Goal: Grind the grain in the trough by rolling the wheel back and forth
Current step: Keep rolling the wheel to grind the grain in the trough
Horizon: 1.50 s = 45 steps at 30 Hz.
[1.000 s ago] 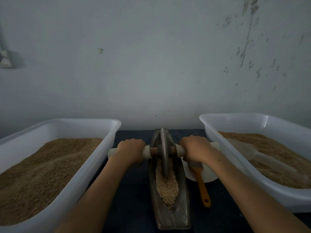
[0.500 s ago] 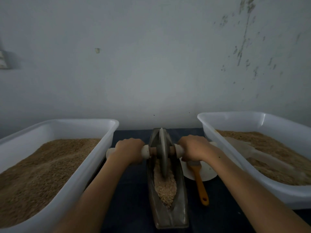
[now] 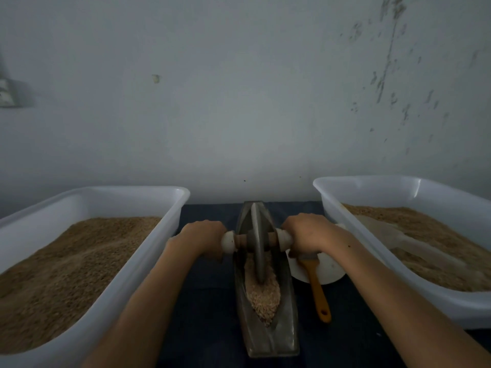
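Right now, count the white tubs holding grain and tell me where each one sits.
2. One white tub sits left of the trough, beside the left forearm; the other tub sits right of it, past the orange-handled brush. Neither shows fully in frame.

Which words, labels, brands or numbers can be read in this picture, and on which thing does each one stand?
None can be read.
The left tub, the right tub, the trough, the wheel and the brush handle show no print.
The small fitting on the wall, at the left edge, is too blurred to tell.
The marks on the wall are stains, not writing.
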{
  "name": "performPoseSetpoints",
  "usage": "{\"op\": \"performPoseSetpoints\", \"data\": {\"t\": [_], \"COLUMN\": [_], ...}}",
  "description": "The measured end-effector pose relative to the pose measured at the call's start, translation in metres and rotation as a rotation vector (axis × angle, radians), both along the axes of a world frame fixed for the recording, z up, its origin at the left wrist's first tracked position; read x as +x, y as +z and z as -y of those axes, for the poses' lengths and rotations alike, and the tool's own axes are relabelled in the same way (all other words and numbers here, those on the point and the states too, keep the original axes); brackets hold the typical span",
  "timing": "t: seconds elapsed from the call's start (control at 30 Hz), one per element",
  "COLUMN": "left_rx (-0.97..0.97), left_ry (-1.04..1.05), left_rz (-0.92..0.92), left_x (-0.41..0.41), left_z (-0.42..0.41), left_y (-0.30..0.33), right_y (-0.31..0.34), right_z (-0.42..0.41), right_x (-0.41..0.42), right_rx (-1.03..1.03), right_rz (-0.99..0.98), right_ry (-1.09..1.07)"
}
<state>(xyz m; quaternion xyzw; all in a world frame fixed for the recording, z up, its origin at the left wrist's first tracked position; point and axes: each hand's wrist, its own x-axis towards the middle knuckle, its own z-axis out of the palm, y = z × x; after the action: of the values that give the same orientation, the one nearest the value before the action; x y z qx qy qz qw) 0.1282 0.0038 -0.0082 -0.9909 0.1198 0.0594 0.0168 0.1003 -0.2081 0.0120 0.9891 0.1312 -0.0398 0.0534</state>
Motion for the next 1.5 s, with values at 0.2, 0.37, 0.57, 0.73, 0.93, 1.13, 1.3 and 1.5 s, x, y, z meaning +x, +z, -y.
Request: {"op": "performPoseSetpoints", "data": {"t": [0.2,0.37,0.57,0.73,0.93,1.13,1.3,1.5], "left_rx": [-0.027,0.042,-0.027,-0.014,-0.029,-0.049,0.035,-0.027], "left_ry": [-0.038,0.000,0.030,0.035,0.007,-0.047,-0.012,0.023], "left_rz": [-0.151,0.136,0.398,0.347,-0.081,-0.244,0.077,0.419], "left_x": [0.000,-0.001,-0.003,-0.002,-0.003,-0.008,-0.005,-0.004], "left_z": [-0.003,0.006,0.009,0.007,-0.001,-0.002,0.004,0.009], "left_y": [0.003,0.000,-0.009,-0.009,0.002,0.009,0.004,-0.009], "right_y": [0.007,0.001,-0.012,-0.010,0.004,0.009,0.003,-0.009], "right_z": [0.001,0.002,-0.004,-0.004,-0.001,-0.001,0.002,-0.005], "right_x": [-0.006,0.000,0.004,0.003,-0.003,-0.008,-0.003,-0.001], "right_rx": [0.032,0.047,0.060,0.049,-0.018,-0.004,0.038,0.073], "right_rz": [-0.207,-0.064,0.283,0.260,-0.010,-0.228,-0.094,0.256], "right_ry": [-0.044,-0.046,-0.063,-0.052,-0.001,-0.038,-0.063,-0.099]}}
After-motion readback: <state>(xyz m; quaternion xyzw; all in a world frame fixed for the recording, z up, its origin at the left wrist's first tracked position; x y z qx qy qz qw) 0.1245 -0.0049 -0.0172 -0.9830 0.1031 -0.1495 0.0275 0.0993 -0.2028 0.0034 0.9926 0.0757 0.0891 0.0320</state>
